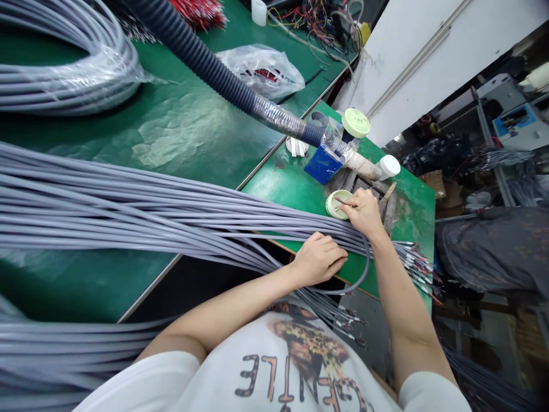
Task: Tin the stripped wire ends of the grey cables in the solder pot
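Long grey cables run across the green table, their stripped coloured wire ends at the right. My right hand pinches the end of one grey cable, whose thin wires are over an open round pale-yellow tub. That cable bends in a loop below the hand. At the near edge of the bundle, my left hand rests with curled fingers pressed together; what is under them is hidden.
A ribbed black hose ends beside a blue box behind the tub. Nearby are a yellow-lidded container and a white cap. A coiled cable lies upper left, a plastic bag farther back.
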Demonstrator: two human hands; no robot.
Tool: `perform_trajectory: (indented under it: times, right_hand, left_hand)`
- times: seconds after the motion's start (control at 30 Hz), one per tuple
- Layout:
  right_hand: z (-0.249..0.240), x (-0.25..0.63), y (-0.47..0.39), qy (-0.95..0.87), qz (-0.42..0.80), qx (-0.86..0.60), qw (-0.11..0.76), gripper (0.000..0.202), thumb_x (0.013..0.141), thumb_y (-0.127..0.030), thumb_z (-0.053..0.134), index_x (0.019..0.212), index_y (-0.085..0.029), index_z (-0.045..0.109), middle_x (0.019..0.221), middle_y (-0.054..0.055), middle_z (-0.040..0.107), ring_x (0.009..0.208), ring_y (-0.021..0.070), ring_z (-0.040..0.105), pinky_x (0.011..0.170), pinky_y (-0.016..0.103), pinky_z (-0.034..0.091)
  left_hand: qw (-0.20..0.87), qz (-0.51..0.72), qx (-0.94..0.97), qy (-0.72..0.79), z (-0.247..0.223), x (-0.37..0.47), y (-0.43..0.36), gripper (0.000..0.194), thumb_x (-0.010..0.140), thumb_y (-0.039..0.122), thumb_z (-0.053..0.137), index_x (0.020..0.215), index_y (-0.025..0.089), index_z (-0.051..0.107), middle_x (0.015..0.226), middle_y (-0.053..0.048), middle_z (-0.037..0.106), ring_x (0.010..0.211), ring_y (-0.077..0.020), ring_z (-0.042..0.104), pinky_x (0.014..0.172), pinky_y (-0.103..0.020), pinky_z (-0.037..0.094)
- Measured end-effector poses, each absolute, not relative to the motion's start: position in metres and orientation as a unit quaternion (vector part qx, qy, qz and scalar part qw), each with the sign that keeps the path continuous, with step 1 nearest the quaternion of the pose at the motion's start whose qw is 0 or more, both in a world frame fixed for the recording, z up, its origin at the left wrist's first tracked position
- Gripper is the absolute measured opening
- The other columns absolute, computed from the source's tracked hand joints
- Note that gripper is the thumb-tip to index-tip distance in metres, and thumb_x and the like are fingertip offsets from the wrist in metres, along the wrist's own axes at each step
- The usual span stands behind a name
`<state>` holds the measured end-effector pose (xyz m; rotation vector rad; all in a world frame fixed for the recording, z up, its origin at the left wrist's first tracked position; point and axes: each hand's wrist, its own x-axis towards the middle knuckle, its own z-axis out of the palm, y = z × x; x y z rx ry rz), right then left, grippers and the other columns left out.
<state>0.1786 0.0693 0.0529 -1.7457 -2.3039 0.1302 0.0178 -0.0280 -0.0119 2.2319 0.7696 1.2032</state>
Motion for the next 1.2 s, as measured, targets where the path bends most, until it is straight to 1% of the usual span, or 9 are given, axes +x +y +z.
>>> perform_trajectory:
  times: [0.13, 0.3, 0.37, 0.5, 0.67, 0.93, 1.07, 1.2]
  right_hand:
    - [0.060, 0.181, 0.067, -0.788, 0.038, -0.601, 0.131, 0.015, 0.078, -0.034, 0.068, 0.073, -0.023, 0.077, 0.071, 0.004, 0.058, 0.075, 0.0200, 0.048, 0.071, 0.034, 0.035]
    - [0.071, 0.221, 0.071, -0.749, 0.005, -0.615, 0.249, 0.022, 0.077, -0.036, 0.067, 0.063, -0.020, 0.072, 0.064, 0.001, 0.056, 0.069, 0.0168, 0.050, 0.069, 0.032, 0.038]
    - [0.066, 0.247, 0.078, -0.716, -0.027, -0.642, 0.273, 0.025, 0.075, -0.038, 0.067, 0.060, -0.019, 0.070, 0.060, 0.000, 0.054, 0.064, 0.0160, 0.050, 0.065, 0.031, 0.038]
    - [0.042, 0.291, 0.092, -0.657, -0.041, -0.710, 0.251, 0.026, 0.071, -0.040, 0.067, 0.060, -0.017, 0.071, 0.058, 0.000, 0.052, 0.058, 0.0150, 0.049, 0.058, 0.029, 0.035]
    - [0.022, 0.302, 0.099, -0.630, -0.049, -0.746, 0.210, 0.028, 0.071, -0.040, 0.064, 0.062, -0.015, 0.073, 0.057, 0.001, 0.053, 0.058, 0.0151, 0.050, 0.057, 0.028, 0.034]
    - [0.020, 0.297, 0.104, -0.621, -0.036, -0.763, 0.173, 0.029, 0.069, -0.041, 0.064, 0.067, -0.015, 0.075, 0.063, 0.004, 0.059, 0.063, 0.0170, 0.053, 0.060, 0.029, 0.035]
    - [0.021, 0.293, 0.105, -0.621, -0.038, -0.768, 0.151, 0.029, 0.069, -0.041, 0.063, 0.065, -0.015, 0.075, 0.062, 0.004, 0.057, 0.063, 0.0170, 0.051, 0.060, 0.029, 0.034]
    - [0.023, 0.289, 0.106, -0.617, -0.029, -0.773, 0.143, 0.025, 0.067, -0.039, 0.064, 0.062, -0.017, 0.073, 0.060, 0.002, 0.054, 0.060, 0.0162, 0.048, 0.059, 0.029, 0.033]
  left_hand:
    - [0.233, 0.447, 0.817, 0.281, -0.011, 0.018, -0.027, 0.018, 0.092, 0.026, 0.049, 0.092, 0.018, 0.065, 0.077, -0.003, 0.069, 0.071, -0.0155, 0.056, 0.070, -0.034, 0.032]
    - [0.226, 0.445, 0.818, 0.287, -0.010, 0.018, -0.028, 0.019, 0.092, 0.027, 0.049, 0.091, 0.018, 0.066, 0.076, -0.002, 0.069, 0.071, -0.0145, 0.055, 0.071, -0.033, 0.033]
    - [0.227, 0.444, 0.818, 0.288, -0.011, 0.018, -0.028, 0.019, 0.092, 0.027, 0.049, 0.091, 0.018, 0.066, 0.076, -0.002, 0.069, 0.071, -0.0143, 0.055, 0.071, -0.033, 0.033]
    - [0.227, 0.449, 0.815, 0.286, -0.012, 0.019, -0.028, 0.018, 0.092, 0.027, 0.050, 0.091, 0.018, 0.066, 0.077, -0.002, 0.070, 0.072, -0.0141, 0.056, 0.072, -0.033, 0.033]
    - [0.230, 0.455, 0.812, 0.284, -0.013, 0.019, -0.028, 0.017, 0.091, 0.026, 0.051, 0.090, 0.018, 0.066, 0.078, -0.002, 0.071, 0.072, -0.0140, 0.056, 0.072, -0.032, 0.033]
    - [0.244, 0.443, 0.815, 0.284, -0.013, 0.019, -0.029, 0.018, 0.092, 0.026, 0.050, 0.093, 0.018, 0.067, 0.080, -0.004, 0.071, 0.075, -0.0147, 0.057, 0.074, -0.033, 0.033]
    - [0.243, 0.442, 0.816, 0.284, -0.013, 0.018, -0.029, 0.018, 0.092, 0.026, 0.050, 0.093, 0.018, 0.066, 0.079, -0.003, 0.071, 0.074, -0.0144, 0.056, 0.074, -0.033, 0.033]
    - [0.240, 0.441, 0.817, 0.284, -0.012, 0.018, -0.028, 0.019, 0.092, 0.026, 0.050, 0.092, 0.018, 0.066, 0.079, -0.003, 0.071, 0.074, -0.0142, 0.056, 0.072, -0.033, 0.033]
